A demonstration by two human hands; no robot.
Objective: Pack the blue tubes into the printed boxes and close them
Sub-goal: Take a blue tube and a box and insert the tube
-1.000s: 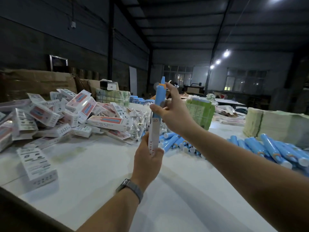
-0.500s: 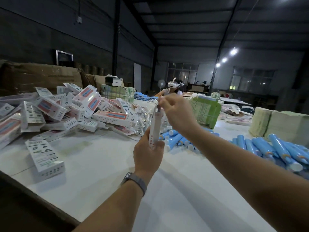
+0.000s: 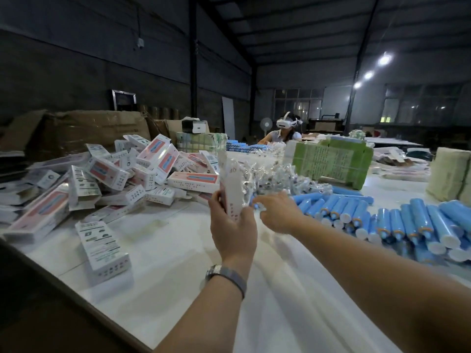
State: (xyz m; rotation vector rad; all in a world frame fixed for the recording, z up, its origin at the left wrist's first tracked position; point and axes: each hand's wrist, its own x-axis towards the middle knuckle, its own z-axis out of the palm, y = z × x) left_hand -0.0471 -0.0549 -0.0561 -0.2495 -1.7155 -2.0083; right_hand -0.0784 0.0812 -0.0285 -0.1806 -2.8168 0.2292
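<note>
My left hand [image 3: 233, 233] grips a white printed box [image 3: 233, 189] by its lower end and holds it upright above the table. No blue tube shows at the box's top. My right hand [image 3: 279, 214] is just right of the box's lower end, low over the table, with its fingers stretched towards the clear plastic packets [image 3: 275, 177] and nothing visibly in it. Loose blue tubes [image 3: 418, 222] with white caps lie in a heap to the right. A pile of printed boxes [image 3: 107, 174] covers the table's left side.
One printed box [image 3: 102, 247] lies alone on the white table [image 3: 178, 289] near its front left edge. Behind stand a green wrapped bundle [image 3: 331, 161], a paper stack [image 3: 448, 174] and brown cartons [image 3: 84, 131]. A person wearing a headset [image 3: 285, 131] sits at the far end.
The blue tube, which stuck out of the box, has gone down inside it. My right hand left the box's top and dropped down to the right. The left hand still holds the box.
</note>
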